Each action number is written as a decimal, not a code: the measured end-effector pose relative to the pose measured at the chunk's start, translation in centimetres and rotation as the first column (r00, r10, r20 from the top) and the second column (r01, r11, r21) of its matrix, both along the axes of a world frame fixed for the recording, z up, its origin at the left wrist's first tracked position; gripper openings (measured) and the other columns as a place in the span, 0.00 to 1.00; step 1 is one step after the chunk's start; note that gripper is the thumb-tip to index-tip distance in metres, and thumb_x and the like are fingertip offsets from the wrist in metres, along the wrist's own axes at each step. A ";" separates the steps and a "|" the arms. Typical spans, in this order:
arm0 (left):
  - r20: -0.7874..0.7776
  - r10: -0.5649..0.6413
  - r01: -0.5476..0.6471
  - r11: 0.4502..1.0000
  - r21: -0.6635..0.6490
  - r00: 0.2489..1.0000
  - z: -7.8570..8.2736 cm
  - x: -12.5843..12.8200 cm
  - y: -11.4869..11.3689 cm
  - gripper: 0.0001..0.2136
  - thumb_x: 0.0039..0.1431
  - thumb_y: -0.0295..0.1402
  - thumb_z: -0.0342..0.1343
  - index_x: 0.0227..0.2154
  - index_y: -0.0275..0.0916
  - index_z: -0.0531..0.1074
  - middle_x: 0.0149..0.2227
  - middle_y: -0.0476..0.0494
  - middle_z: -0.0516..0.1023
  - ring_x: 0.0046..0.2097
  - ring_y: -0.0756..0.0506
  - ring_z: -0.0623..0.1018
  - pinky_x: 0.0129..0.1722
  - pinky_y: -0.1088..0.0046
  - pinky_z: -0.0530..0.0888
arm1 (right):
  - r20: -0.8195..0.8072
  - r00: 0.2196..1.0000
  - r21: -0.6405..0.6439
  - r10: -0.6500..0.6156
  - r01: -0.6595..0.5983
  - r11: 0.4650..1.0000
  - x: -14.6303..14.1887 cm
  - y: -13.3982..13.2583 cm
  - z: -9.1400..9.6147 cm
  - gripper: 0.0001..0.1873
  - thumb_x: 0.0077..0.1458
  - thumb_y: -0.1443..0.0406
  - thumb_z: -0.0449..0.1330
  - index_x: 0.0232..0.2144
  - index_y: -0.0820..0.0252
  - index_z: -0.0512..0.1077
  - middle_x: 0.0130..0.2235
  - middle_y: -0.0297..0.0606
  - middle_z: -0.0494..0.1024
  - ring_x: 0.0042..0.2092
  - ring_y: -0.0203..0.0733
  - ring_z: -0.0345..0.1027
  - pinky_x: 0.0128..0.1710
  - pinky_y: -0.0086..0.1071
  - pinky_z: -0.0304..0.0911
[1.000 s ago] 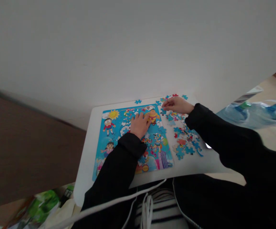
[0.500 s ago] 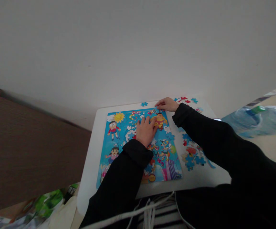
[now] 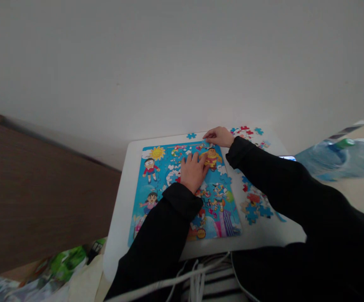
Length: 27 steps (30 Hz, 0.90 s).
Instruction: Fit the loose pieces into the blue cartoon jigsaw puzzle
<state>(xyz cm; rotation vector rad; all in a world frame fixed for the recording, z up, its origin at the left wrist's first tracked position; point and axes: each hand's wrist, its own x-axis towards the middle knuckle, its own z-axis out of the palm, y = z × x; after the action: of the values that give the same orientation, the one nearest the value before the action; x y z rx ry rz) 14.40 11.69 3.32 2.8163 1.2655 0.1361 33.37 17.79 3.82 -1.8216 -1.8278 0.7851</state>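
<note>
A: Status on the jigsaw?

B: Jigsaw board (image 3: pixel 137 184) is flat on the table (image 3: pixel 119 218), left of the loose pieces. My read: partway. The outer zone looks whole: sun (image 3: pixel 157 153) and red-topped figure (image 3: pixel 150 169) upper left, yellow-clad figure (image 3: pixel 213 157) upper right, striped patch (image 3: pixel 227 222) lower right.

A: Centre?

B: Patchy. White shapes and busy bits around the hand; can't resolve seated pieces from printed backing. Part is hidden under the left forearm. I'd call it unfinished.

A: What's left off the board?

B: Plenty. Main heap (image 3: pixel 253 209) right of the board, mostly blue with some red. Red-and-white pieces (image 3: pixel 244 131) at the far right, partly hidden higher up by the right sleeve. One lone blue piece (image 3: pixel 191 136) just beyond the board's top edge. No count, they overlap.

A: Hands?

B: Left hand (image 3: pixel 193 173) rests palm down on the board, fingers spread, beside the yellow-clad figure. Right hand (image 3: pixel 219 136) is at the board's top edge near the upper right corner, fingers bent and close together, tips down. Something pale blue shows below them; can't tell if it's pinched or lying there.
</note>
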 end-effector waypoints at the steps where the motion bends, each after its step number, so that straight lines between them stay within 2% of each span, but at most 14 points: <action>1: -0.002 0.000 0.000 1.000 -0.002 1.000 0.0 0.0 0.0 0.19 0.63 0.41 0.40 0.55 0.45 0.58 0.51 0.39 0.65 0.52 0.38 0.64 0.48 0.57 0.63 | 0.000 1.000 0.001 -0.002 0.002 1.000 0.0 0.0 0.0 0.14 0.47 0.70 0.58 0.37 0.66 0.76 0.31 0.41 0.79 0.31 0.36 0.72 0.35 0.29 0.67; 5: 0.002 -0.002 0.002 1.000 -0.009 1.000 -0.1 0.0 0.0 0.19 0.63 0.41 0.39 0.55 0.45 0.58 0.51 0.39 0.65 0.52 0.38 0.64 0.49 0.57 0.62 | -0.010 1.000 0.007 -0.021 0.021 1.000 0.1 -0.2 0.5 0.14 0.47 0.69 0.58 0.38 0.67 0.76 0.32 0.42 0.79 0.32 0.37 0.72 0.36 0.30 0.67; 7: 0.016 -0.003 0.003 1.000 0.000 1.000 -0.2 0.0 0.0 0.20 0.63 0.42 0.39 0.56 0.45 0.58 0.51 0.39 0.64 0.52 0.38 0.63 0.49 0.57 0.62 | -0.044 0.999 0.021 -0.028 0.029 0.999 0.3 -1.2 1.2 0.14 0.48 0.68 0.58 0.38 0.66 0.75 0.33 0.41 0.79 0.32 0.37 0.71 0.35 0.30 0.67; 10: 0.035 -0.002 0.002 1.000 0.019 0.999 -0.5 -0.1 0.0 0.20 0.63 0.43 0.39 0.56 0.45 0.58 0.53 0.39 0.63 0.52 0.37 0.63 0.50 0.57 0.61 | -0.133 0.991 0.015 0.031 -0.029 0.999 0.6 -4.5 2.2 0.13 0.49 0.65 0.57 0.38 0.65 0.75 0.32 0.40 0.78 0.32 0.36 0.70 0.32 0.29 0.67; 14: 0.035 0.011 -0.012 1.000 0.014 0.999 -0.7 0.0 0.1 0.20 0.62 0.44 0.40 0.55 0.44 0.59 0.53 0.38 0.62 0.53 0.37 0.62 0.53 0.55 0.58 | -0.161 0.976 -0.123 0.150 -0.170 0.978 0.3 -10.1 2.5 0.14 0.49 0.62 0.58 0.38 0.61 0.75 0.29 0.36 0.78 0.28 0.34 0.70 0.29 0.29 0.66; 17: 0.047 0.010 -0.011 0.999 0.030 0.999 -0.8 0.0 0.1 0.21 0.62 0.43 0.42 0.55 0.43 0.59 0.53 0.37 0.61 0.53 0.36 0.62 0.52 0.56 0.59 | -0.115 0.981 -0.140 0.157 -0.173 0.975 -0.2 -12.5 1.8 0.13 0.49 0.62 0.58 0.37 0.60 0.76 0.31 0.36 0.79 0.31 0.35 0.72 0.34 0.29 0.66; 21: 0.047 0.001 -0.003 0.999 0.043 0.999 -0.9 0.0 0.2 0.21 0.61 0.43 0.43 0.55 0.42 0.59 0.52 0.36 0.61 0.52 0.36 0.62 0.52 0.57 0.58 | -0.020 0.991 -0.145 0.132 -0.133 0.980 -0.8 -13.0 1.3 0.12 0.49 0.66 0.57 0.37 0.61 0.76 0.32 0.36 0.79 0.33 0.36 0.72 0.35 0.29 0.65; 24: 0.053 -0.007 0.004 0.998 0.059 0.999 -1.1 0.0 0.3 0.21 0.62 0.43 0.43 0.55 0.42 0.59 0.53 0.35 0.61 0.53 0.36 0.62 0.52 0.57 0.58 | 0.091 0.985 -0.088 0.147 -0.139 0.986 -1.2 -13.9 1.4 0.12 0.50 0.67 0.56 0.37 0.59 0.76 0.33 0.36 0.79 0.33 0.37 0.71 0.36 0.30 0.64; 27: 0.060 -0.015 0.011 0.997 0.079 0.998 -1.2 0.0 0.4 0.21 0.61 0.42 0.44 0.55 0.41 0.60 0.52 0.35 0.62 0.52 0.36 0.62 0.52 0.56 0.59 | 0.195 0.970 -0.023 0.145 -0.144 0.989 -2.1 -15.7 1.2 0.11 0.52 0.67 0.56 0.37 0.59 0.76 0.33 0.36 0.78 0.33 0.36 0.70 0.37 0.30 0.63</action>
<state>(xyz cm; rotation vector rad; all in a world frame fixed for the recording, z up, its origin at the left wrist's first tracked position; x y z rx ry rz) 14.36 12.12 2.09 2.8614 1.2559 0.2745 31.32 2.05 4.99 -1.8433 -2.1048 0.6849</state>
